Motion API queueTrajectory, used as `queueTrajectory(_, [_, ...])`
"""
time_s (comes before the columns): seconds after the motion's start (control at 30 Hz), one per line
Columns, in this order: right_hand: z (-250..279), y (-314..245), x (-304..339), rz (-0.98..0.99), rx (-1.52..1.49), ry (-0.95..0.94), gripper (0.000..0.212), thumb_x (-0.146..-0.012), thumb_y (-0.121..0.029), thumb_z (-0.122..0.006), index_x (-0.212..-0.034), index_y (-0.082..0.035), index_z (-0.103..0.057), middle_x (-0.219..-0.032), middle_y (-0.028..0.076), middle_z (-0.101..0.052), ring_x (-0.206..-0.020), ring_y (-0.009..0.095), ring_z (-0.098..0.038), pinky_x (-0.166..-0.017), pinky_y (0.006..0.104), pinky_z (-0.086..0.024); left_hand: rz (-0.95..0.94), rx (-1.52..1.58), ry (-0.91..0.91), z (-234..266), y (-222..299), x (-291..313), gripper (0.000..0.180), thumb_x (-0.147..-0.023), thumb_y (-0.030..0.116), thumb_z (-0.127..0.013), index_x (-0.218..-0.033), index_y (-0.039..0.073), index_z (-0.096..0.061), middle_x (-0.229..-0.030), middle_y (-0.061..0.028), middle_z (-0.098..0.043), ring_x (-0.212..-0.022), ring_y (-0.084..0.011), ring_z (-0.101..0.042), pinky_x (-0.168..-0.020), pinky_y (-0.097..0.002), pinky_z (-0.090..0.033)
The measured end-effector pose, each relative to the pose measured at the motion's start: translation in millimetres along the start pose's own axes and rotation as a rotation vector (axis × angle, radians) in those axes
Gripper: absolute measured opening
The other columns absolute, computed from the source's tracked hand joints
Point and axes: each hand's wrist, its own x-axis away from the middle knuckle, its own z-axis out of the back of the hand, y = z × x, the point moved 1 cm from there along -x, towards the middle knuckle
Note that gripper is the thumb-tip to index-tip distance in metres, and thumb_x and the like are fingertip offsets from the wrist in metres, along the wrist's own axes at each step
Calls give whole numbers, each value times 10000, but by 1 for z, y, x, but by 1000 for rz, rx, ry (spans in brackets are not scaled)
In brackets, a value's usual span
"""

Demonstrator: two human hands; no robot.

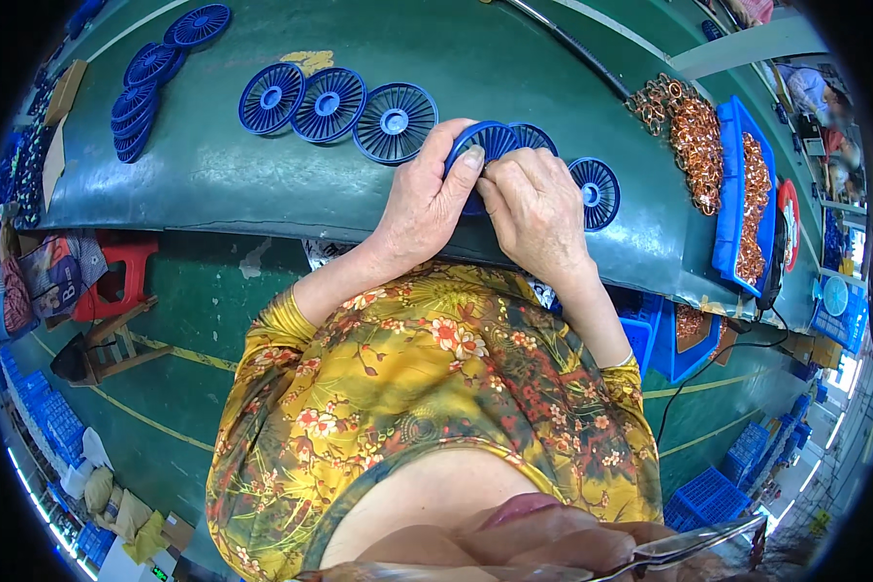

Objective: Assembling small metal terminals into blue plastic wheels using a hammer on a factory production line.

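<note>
My left hand (pixel 419 204) grips a round blue plastic fan guard (pixel 493 139) by its left rim, thumb on the near face. My right hand (pixel 538 211) is closed, its thumb and fingers pinched against the guard's near side; what lies between them is hidden. Just behind it, partly covered, is another blue guard (pixel 537 136). One more guard (pixel 599 194) lies flat to the right of my right hand. On the left, a row of three guards (pixel 394 121) with slotted spokes and a light blue hub stretches away across the green table (pixel 291 194).
Copper-coloured rings (pixel 691 145) are heaped at the right, beside a blue tray (pixel 727 209) holding more rings. More blue guards (pixel 138 102) overlap at the far left. A dark rod (pixel 572 47) lies at the back. A red stool (pixel 126 276) stands left, below the table edge.
</note>
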Motion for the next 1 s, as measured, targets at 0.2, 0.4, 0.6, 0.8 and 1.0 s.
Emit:
queueTrajectory(0.2, [7, -7, 1, -63, 70, 318, 303, -707, -215, -757, -980, -109, -677, -1069, 22, -645, -1067, 241, -566, -1004, 452, -320, 164, 400, -190, 7, 13, -3, 417, -968, 260, -541, -1263, -9, -424, -1102, -83, -582, -960, -128, -573, -830, -279, -476])
queueTrajectory(0.4, [43, -14, 9, 188, -74, 95, 317, -687, -249, -782, -987, -168, -718, -1134, -49, -668, -1260, 224, -498, -1106, 586, -176, 373, 676, -504, 25, 42, 16, 596, -890, 157, -666, -1341, -21, -321, -1179, -93, -541, -1091, -137, -547, -905, -278, -478])
queueTrajectory(0.6, [33, 10, 12, 203, -545, -46, 320, -856, -183, -656, -1166, -103, -652, -1289, 94, -580, -1289, 340, -451, -1094, 492, -274, 322, 599, -491, 18, 35, 16, 570, -914, 169, -631, -1355, -13, -319, -1173, -102, -547, -1072, -132, -552, -900, -286, -469])
queueTrajectory(0.8, [18, 13, 10, -87, -764, 29, 489, -905, -210, -608, -1336, -18, -475, -1351, 187, -497, -1250, 306, -488, -1041, 387, -370, 19, 120, -364, 15, 31, 14, 503, -923, 209, -603, -1329, 35, -362, -1145, -168, -594, -1033, -249, -628, -854, -349, -495])
queueTrajectory(1.0, [8, 14, 12, -318, -1055, -81, 481, -868, -163, -655, -1298, -12, -500, -1205, 146, -589, -1087, 231, -589, -923, 329, -456, -31, 19, -321, 16, 22, 17, 478, -923, 203, -599, -1309, 36, -371, -1118, -172, -604, -1015, -276, -641, -844, -358, -502])
